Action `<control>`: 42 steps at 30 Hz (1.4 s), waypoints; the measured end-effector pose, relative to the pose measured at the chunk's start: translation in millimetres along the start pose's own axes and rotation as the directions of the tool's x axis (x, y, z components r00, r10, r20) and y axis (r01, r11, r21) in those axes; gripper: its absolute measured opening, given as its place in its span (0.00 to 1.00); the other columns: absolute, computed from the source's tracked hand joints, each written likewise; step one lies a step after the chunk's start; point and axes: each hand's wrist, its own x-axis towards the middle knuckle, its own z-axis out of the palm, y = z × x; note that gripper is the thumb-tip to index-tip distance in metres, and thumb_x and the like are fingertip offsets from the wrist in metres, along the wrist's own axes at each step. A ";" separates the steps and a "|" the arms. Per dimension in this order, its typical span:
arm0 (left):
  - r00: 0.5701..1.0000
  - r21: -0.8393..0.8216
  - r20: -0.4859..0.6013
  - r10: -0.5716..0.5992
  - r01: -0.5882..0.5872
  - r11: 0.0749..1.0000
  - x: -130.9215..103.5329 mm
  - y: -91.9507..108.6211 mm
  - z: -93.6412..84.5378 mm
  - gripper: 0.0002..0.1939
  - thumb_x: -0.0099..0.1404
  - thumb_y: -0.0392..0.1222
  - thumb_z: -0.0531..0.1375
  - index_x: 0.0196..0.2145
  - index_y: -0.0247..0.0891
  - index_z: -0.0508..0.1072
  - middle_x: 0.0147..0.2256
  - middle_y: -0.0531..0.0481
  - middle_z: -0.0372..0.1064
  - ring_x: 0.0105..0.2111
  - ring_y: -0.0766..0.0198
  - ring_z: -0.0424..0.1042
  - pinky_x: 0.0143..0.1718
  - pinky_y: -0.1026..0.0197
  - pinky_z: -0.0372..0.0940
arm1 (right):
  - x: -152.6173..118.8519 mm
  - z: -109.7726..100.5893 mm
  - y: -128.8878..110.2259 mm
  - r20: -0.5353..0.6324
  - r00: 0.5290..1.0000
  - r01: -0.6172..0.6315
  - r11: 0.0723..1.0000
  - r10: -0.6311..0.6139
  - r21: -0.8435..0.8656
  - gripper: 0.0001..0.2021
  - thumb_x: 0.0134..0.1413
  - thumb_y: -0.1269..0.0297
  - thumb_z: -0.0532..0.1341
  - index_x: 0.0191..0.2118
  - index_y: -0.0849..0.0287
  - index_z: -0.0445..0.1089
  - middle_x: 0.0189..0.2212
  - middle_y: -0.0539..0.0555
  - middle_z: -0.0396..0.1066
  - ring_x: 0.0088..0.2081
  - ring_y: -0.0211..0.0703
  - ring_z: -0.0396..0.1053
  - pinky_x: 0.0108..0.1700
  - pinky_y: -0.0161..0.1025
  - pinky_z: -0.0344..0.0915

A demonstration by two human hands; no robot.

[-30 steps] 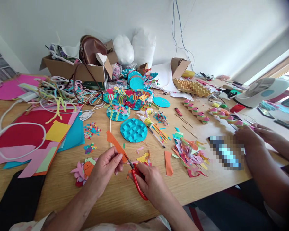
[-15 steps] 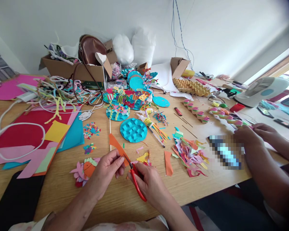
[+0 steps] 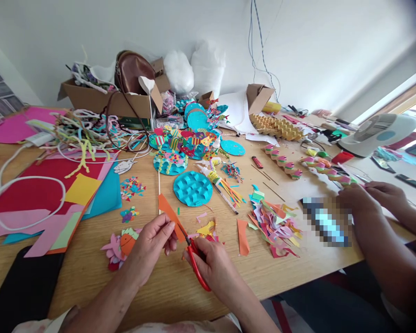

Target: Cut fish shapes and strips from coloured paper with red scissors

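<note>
My left hand (image 3: 160,235) pinches a strip of orange paper (image 3: 168,210) near the table's front. Red-handled scissors (image 3: 196,268) are in my right hand (image 3: 210,259), their blades against the lower part of the strip. Both hands are close together, the left one beside the blades. Left of them lies a paper fish (image 3: 126,243) in orange, with pink and green pieces around it. Yellow paper scraps (image 3: 206,229) lie just beyond my right hand. A round blue piece with curled strips (image 3: 192,188) rests farther back.
Paper scraps are heaped (image 3: 273,222) to the right, beside an orange piece (image 3: 243,237). Another person's hands (image 3: 357,199) work at the right edge. Coloured sheets (image 3: 31,189) and a black object (image 3: 24,291) lie left. A cardboard box (image 3: 104,101) stands behind.
</note>
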 end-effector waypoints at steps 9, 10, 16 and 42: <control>0.999 0.005 0.042 -0.031 0.030 1.000 -0.6 -3.2 3.6 0.11 0.58 0.43 0.54 0.21 0.37 0.64 0.15 0.56 0.62 0.17 0.70 0.60 0.19 0.68 0.54 | 1.5 -0.7 -2.4 0.046 0.999 -0.008 0.990 0.001 0.142 0.12 0.55 0.63 0.51 0.23 0.61 0.60 0.18 0.46 0.58 0.20 0.32 0.53 0.22 0.29 0.49; 0.999 0.003 0.044 -0.030 0.030 1.000 -0.6 -3.3 3.5 0.11 0.58 0.43 0.54 0.21 0.37 0.64 0.15 0.56 0.62 0.17 0.70 0.60 0.19 0.68 0.54 | 1.6 0.1 -1.8 0.044 0.999 -0.012 0.989 0.005 0.149 0.12 0.55 0.63 0.51 0.22 0.61 0.60 0.17 0.46 0.58 0.20 0.32 0.53 0.22 0.29 0.48; 0.998 -0.024 0.031 -0.050 0.050 0.998 -1.3 -5.6 3.1 0.11 0.58 0.44 0.55 0.21 0.37 0.64 0.16 0.56 0.62 0.17 0.70 0.60 0.19 0.68 0.53 | 0.8 4.2 2.3 0.014 1.000 -0.008 0.991 0.006 0.135 0.13 0.54 0.62 0.51 0.22 0.61 0.62 0.17 0.46 0.59 0.20 0.32 0.55 0.22 0.29 0.49; 0.988 -0.116 0.083 -0.131 0.141 0.983 -0.8 -3.5 3.0 0.12 0.58 0.44 0.55 0.21 0.36 0.63 0.16 0.58 0.63 0.14 0.74 0.59 0.15 0.71 0.50 | 3.0 7.1 -1.0 0.293 0.947 -0.288 0.740 0.128 0.608 0.15 0.49 0.53 0.56 0.24 0.61 0.60 0.16 0.46 0.60 0.16 0.30 0.58 0.19 0.28 0.59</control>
